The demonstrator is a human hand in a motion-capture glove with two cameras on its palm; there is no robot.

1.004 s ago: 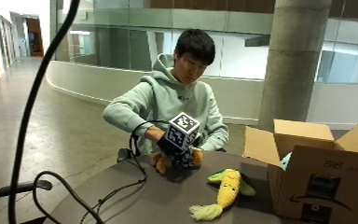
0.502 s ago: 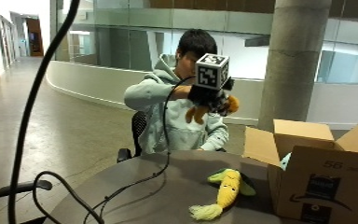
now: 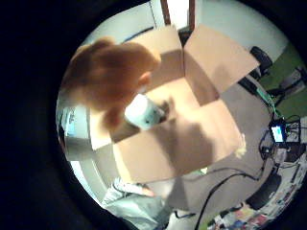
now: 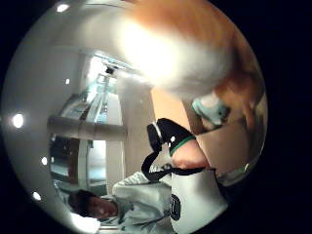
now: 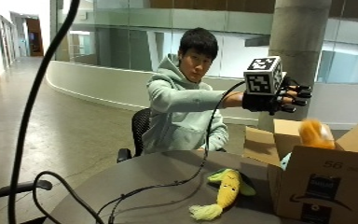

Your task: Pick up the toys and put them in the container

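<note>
Outside view: the gloved right hand (image 5: 282, 99) is stretched out over the open cardboard box (image 5: 325, 185), fingers spread straight and holding nothing. The orange plush toy (image 5: 316, 134) is below the hand and apart from it, at the level of the box's flaps, apparently dropping in. Half a second ago the same toy was gripped in that hand and raised in front of the person's chest, so it has been carried across and let go. The corn plush toy (image 5: 226, 193) lies on the table (image 5: 129, 186) just beside the box, where it lay a second ago; not yet collected. Little-finger-side palm view: looks down into the box (image 3: 196, 143); the orange toy (image 3: 108, 79) is between the palm and the box opening, over one corner, with a pale teal-and-white object (image 3: 143, 113) beneath it inside; its identity is unclear. Thumb-side palm view: the orange toy's orange and white fur (image 4: 187, 48) fills the part nearest the palm; the teal object (image 4: 210, 108) and a box flap (image 4: 229, 146) show beyond it. Judgement: first toy is as good as delivered; the corn toy remains.
</note>
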